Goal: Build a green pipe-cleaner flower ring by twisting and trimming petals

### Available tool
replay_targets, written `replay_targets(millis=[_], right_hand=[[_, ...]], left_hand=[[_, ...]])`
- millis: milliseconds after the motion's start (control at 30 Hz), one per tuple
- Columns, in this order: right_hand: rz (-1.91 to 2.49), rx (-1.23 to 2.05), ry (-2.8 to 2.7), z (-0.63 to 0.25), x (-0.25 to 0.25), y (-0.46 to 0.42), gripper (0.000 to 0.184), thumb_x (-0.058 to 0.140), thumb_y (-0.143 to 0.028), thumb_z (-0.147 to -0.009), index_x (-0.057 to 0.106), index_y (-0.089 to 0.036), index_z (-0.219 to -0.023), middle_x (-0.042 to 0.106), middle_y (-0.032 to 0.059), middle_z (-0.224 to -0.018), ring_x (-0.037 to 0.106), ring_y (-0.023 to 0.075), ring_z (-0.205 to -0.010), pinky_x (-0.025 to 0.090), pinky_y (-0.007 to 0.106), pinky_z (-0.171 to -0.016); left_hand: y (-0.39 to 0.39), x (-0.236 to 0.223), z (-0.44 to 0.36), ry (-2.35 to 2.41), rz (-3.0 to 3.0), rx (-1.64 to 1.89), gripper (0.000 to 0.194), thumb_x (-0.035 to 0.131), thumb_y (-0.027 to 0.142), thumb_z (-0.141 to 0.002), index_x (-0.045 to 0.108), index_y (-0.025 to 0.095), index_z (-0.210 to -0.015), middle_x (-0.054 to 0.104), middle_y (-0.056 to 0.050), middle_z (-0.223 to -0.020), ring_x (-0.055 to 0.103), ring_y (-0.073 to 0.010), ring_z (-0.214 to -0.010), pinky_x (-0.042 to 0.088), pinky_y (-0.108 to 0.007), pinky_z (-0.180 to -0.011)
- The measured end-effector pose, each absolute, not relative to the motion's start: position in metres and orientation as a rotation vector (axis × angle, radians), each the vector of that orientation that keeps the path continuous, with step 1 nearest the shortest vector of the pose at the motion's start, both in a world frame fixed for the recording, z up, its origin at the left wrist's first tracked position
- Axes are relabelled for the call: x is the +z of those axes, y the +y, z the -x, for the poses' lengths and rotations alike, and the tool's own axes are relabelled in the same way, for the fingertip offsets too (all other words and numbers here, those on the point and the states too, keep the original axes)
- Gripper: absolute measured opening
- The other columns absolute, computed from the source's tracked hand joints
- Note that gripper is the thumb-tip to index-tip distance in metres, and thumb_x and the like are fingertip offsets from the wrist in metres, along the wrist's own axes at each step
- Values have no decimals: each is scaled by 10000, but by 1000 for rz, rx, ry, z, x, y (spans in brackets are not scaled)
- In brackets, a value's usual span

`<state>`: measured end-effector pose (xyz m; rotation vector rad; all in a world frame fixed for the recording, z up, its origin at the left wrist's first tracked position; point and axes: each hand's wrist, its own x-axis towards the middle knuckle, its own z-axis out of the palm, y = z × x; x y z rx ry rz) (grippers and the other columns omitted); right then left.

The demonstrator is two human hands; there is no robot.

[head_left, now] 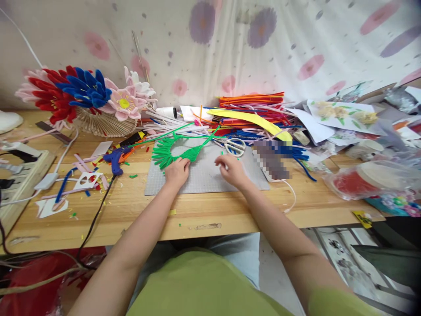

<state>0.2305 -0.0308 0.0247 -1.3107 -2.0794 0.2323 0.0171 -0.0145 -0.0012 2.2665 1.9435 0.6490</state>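
Observation:
My left hand [177, 172] is closed on the lower edge of a green pipe-cleaner piece [163, 151]. This piece curves like an open ring, with a fringe of loops on its left side and a tightly wrapped section at the lower right. Long green stems run from it toward the back right. My right hand [231, 170] hovers over the grey cutting mat [210, 184], apart from the green piece. Its fingers are curled in a pinch, and whatever they may hold is too small to make out. White-handled scissors [234, 147] lie just behind my right hand.
A blue glue gun [115, 160] with a black cord lies left of the mat. Pipe-cleaner flowers [87, 90] stand at the back left. Bundles of coloured pipe cleaners [250, 102] pile up behind the mat. A plastic-wrapped roll [371, 180] sits at right.

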Motion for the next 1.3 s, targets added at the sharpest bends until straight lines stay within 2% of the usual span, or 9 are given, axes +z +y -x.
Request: replay_targets(millis=[167, 400, 500, 633, 733, 867, 1000, 1167, 1300], right_hand=[[1152, 284, -2196, -168, 13, -6, 356, 406, -50, -695, 590, -210, -955, 614, 70, -986, 487, 231, -956, 411, 369, -853], [1138, 274, -2175, -165, 1, -4, 352, 410, -55, -724, 581, -216, -986, 610, 72, -977, 498, 234, -946, 417, 380, -845], [1172, 249, -2151, -191, 3, -12, 303, 414, -87, -762, 582, -209, -983, 614, 74, -963, 523, 218, -930, 426, 360, -820], [1312, 98, -2047, -252, 11, -26, 191, 466, -259, -841, 577, -221, -991, 623, 73, -951, 550, 223, -917, 429, 381, -827], [1501, -82, -1904, -316, 18, -40, 246, 509, -366, -827, 567, -217, -1014, 616, 91, -963, 546, 240, -913, 425, 407, -834], [1772, -254, -1700, -393, 24, -63, 335, 473, -432, -823, 550, -189, -1040, 609, 128, -989, 538, 255, -887, 411, 433, -842], [1953, -209, -1635, -429, 23, -80, 424, 483, -477, -797, 539, -148, -1060, 605, 170, -1015, 539, 263, -905, 409, 434, -866], [1997, -7, -1590, -435, 15, -87, 478, 498, -516, -767, 522, -152, -1075, 578, 164, -1068, 553, 235, -889, 462, 397, -810], [1981, -8, -1585, -438, 11, -89, 511, 505, -575, -751, 535, -168, -1059, 570, 146, -1037, 545, 233, -885, 475, 405, -809]], left_hand=[[-16, -1, -16, 1888, -2321, 619, 312, 383, 285, -891, 640, 272, -1067, 664, -44, -941, 612, -199, -829, 363, -294, -609], [-18, 2, -16, 1924, -2304, 607, 305, 410, 338, -880, 645, 251, -1053, 662, -61, -928, 612, -218, -848, 395, -301, -643], [-17, 2, -16, 1939, -2272, 688, 303, 407, 332, -882, 643, 234, -1044, 666, -60, -947, 612, -214, -865, 404, -302, -673], [-15, 1, -15, 1958, -2216, 744, 287, 420, 310, -875, 632, 220, -1046, 669, -54, -985, 607, -207, -903, 415, -299, -709], [-14, 1, -14, 1960, -2211, 750, 269, 430, 309, -870, 639, 225, -1018, 672, -45, -985, 606, -203, -905, 420, -297, -717], [-13, 1, -15, 1967, -2226, 811, 262, 442, 318, -865, 641, 218, -1002, 672, -52, -945, 606, -210, -877, 421, -305, -707], [-12, 1, -13, 1964, -2229, 877, 257, 454, 316, -860, 640, 208, -1000, 667, -63, -927, 599, -216, -882, 421, -312, -729], [-11, -1, -6, 1913, -2233, 944, 281, 442, 316, -866, 633, 188, -1028, 664, -60, -876, 600, -207, -835, 420, -310, -722], [-9, 0, -2, 1889, -2280, 1048, 272, 441, 262, -858, 627, 163, -1030, 659, -75, -885, 586, -216, -866, 407, -326, -786]])
